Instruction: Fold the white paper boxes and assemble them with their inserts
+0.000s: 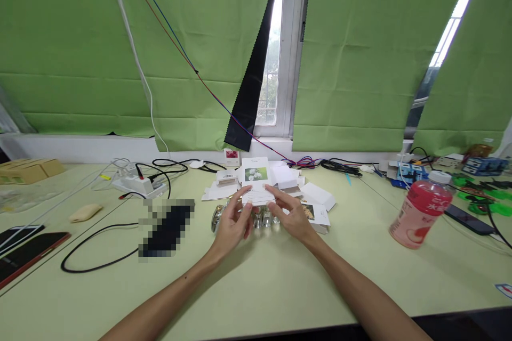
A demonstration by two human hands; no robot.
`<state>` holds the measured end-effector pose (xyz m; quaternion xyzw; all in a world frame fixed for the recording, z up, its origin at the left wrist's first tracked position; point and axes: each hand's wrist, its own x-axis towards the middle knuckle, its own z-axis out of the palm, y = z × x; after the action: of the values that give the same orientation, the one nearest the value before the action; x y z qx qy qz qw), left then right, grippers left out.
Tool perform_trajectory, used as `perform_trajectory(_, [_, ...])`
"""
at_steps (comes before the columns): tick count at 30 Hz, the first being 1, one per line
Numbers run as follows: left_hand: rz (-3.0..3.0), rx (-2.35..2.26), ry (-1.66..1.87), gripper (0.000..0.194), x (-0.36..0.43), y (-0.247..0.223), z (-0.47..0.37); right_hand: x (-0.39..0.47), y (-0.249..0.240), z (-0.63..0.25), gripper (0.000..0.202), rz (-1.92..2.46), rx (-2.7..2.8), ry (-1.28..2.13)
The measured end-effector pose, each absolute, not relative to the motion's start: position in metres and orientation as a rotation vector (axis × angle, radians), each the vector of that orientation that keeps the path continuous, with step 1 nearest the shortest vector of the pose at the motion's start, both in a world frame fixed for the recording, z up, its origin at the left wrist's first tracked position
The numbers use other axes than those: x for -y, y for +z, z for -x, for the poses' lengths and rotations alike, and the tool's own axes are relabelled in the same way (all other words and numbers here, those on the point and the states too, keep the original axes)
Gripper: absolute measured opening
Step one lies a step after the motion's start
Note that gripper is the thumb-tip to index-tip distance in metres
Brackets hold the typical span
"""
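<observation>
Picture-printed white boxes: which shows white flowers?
The middle box, with white blooms on green. The box beside the right hand has a yellow-brown picture; the small rear box has a red one.

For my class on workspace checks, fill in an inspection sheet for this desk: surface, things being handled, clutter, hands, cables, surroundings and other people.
Surface: pale green table, bare in front near the arms.
Things handled: white printed packaging piece held up; white cartons and shiny clear items around it.
Clutter: pink drink bottle and dark phone at right; beige case and cardboard boxes at left.
Hands: left hand and right hand both grip the packaging piece.
Cables: black coil at the back; white power strip with plugged-in leads at left.
Surroundings: green blinds, window partly uncovered.
Other people: nothing seen.
</observation>
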<state>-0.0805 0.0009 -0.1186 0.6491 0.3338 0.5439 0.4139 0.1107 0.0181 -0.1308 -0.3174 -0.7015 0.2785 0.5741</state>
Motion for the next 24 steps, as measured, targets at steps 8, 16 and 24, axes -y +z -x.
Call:
perform_trajectory(8, [-1.626,-0.813,1.339,0.057,0.0004,-0.1180,0.0807,-0.0171,-0.1302,-0.1093,0.058,0.721,1.664,0.684])
perform_trajectory(16, [-1.643,-0.800,1.341,0.055,0.0009,-0.1182,0.0817,-0.0150,-0.1289,-0.1086,0.053,0.728,1.666,0.656])
perform_trajectory(24, [-1.645,-0.847,1.344,0.062,-0.0010,-0.1217,0.0820,-0.0149,-0.1292,-0.1090,0.051,0.745,1.676,0.604])
